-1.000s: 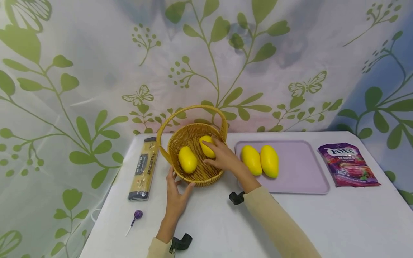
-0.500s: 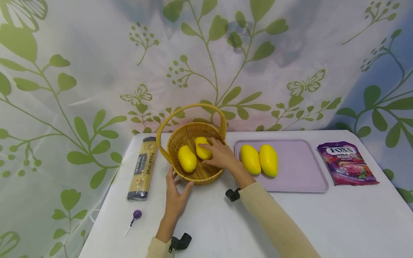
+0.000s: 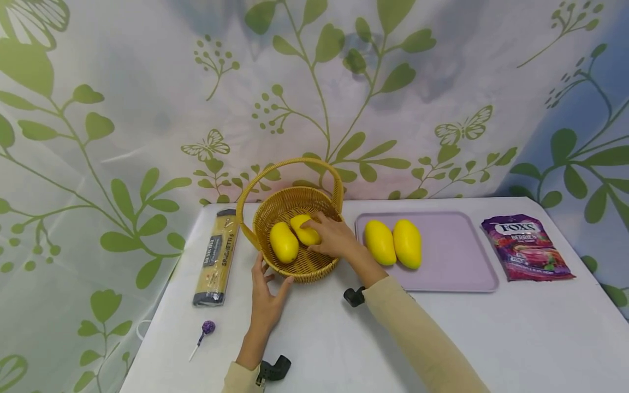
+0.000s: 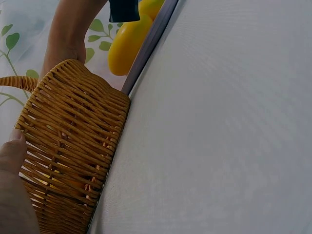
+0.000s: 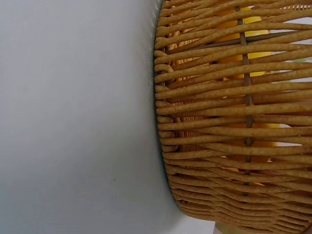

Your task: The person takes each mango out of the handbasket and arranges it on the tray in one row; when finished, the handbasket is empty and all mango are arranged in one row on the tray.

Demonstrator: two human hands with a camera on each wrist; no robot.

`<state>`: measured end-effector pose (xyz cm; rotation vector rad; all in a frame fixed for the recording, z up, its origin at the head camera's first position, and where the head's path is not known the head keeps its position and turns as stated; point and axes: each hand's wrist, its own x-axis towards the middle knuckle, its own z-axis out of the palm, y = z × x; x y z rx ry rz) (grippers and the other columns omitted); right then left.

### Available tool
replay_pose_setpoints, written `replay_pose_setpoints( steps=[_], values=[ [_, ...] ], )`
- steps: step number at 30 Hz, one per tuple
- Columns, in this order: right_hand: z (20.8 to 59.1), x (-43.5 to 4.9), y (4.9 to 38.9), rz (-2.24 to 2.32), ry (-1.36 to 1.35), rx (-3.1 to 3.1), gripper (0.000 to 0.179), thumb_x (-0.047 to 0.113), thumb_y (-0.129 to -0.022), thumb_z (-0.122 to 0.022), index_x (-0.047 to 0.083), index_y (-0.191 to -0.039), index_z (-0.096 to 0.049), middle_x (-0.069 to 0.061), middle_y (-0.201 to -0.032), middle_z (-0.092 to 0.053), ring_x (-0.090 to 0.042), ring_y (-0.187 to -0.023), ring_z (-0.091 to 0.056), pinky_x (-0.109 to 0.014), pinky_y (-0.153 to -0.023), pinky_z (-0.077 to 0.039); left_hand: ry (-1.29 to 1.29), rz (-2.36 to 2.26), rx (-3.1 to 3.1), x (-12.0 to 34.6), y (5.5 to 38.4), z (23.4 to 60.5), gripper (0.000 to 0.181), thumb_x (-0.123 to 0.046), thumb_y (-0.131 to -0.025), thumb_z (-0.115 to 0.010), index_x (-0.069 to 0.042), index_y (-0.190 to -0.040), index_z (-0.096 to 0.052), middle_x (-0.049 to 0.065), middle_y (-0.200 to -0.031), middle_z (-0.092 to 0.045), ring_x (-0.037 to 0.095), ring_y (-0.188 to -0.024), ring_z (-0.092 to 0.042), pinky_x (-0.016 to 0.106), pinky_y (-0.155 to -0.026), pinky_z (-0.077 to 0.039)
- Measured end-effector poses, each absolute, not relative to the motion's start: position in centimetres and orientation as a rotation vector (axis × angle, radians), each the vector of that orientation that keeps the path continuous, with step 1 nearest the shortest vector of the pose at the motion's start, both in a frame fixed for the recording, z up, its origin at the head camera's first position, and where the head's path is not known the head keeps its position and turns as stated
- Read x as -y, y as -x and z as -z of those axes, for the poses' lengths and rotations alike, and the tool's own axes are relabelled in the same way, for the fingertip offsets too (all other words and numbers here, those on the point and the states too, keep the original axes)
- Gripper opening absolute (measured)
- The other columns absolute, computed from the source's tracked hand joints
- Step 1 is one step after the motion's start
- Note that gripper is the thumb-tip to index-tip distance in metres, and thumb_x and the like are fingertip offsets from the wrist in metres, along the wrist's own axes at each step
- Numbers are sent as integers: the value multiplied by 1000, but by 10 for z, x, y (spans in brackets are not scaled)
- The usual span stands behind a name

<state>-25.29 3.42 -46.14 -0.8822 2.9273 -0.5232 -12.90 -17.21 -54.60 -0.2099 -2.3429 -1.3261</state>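
Observation:
A woven basket (image 3: 314, 274) with a tall handle stands on the white table, holding two yellow mangoes. One mango (image 3: 283, 242) lies at the left inside it. My right hand (image 3: 335, 236) reaches over the rim and grips the second mango (image 3: 306, 229), which lies tilted against the first. Fingers hide part of its right side. Outside the basket, at its front left, my left hand (image 3: 267, 300) rests against the wall with thumb and fingers spread. In the left wrist view its thumb (image 4: 13, 151) touches the wicker near the rim. The right wrist view shows only wicker and table.
Right of the basket, a lilac tray (image 3: 457, 251) bears two more mangoes (image 3: 394, 243) side by side. A purple candy bag (image 3: 528, 248) lies beyond it. To the left are a spaghetti pack (image 3: 216, 259) and a lollipop (image 3: 208, 327). A patterned curtain backs the table.
My right hand has shifted slightly left, and its mango has moved left and turned until it lies against the other one in the basket. My left hand stays at the basket's side.

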Motion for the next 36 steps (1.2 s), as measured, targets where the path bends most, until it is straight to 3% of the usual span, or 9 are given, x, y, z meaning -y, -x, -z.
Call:
replay_pose_setpoints(
  steps=[7, 12, 22, 36],
  values=[
    [462, -35, 253, 586, 898, -2926, 55, 35, -85, -77, 29, -135, -55, -3, -140, -48, -24, -98, -65, -40, -76, -55, 198, 1366, 2337, 172, 130, 547, 92, -21, -90, -73, -16, -158, -11, 10, -158, -26, 29, -137, -41, 43, -98, -49],
    [462, -35, 253, 599, 897, -2925, 55, 36, -86, -75, 31, -137, -55, -4, -137, -49, -24, -96, -64, -39, -78, -55, 204, 1390, 2316, 170, 128, 542, 91, -17, -89, -73, -11, -157, -12, 15, -157, -26, 34, -137, -40, 50, -98, -48],
    [462, -37, 253, 711, 885, -2918, 56, 35, -85, -76, 30, -137, -56, -5, -135, -50, -25, -98, -63, -42, -86, -54, 198, 1365, 2340, 173, 130, 547, 91, -22, -90, -72, -14, -158, -11, 11, -159, -25, 30, -138, -40, 45, -99, -48],
    [464, -38, 254, 751, 907, -2934, 56, 37, -85, -76, 29, -137, -56, -5, -133, -50, -25, -98, -63, -42, -86, -55, 188, 1388, 2336, 172, 130, 546, 89, -23, -91, -71, -16, -158, -12, 10, -158, -25, 29, -137, -40, 44, -100, -48]
  ],
)
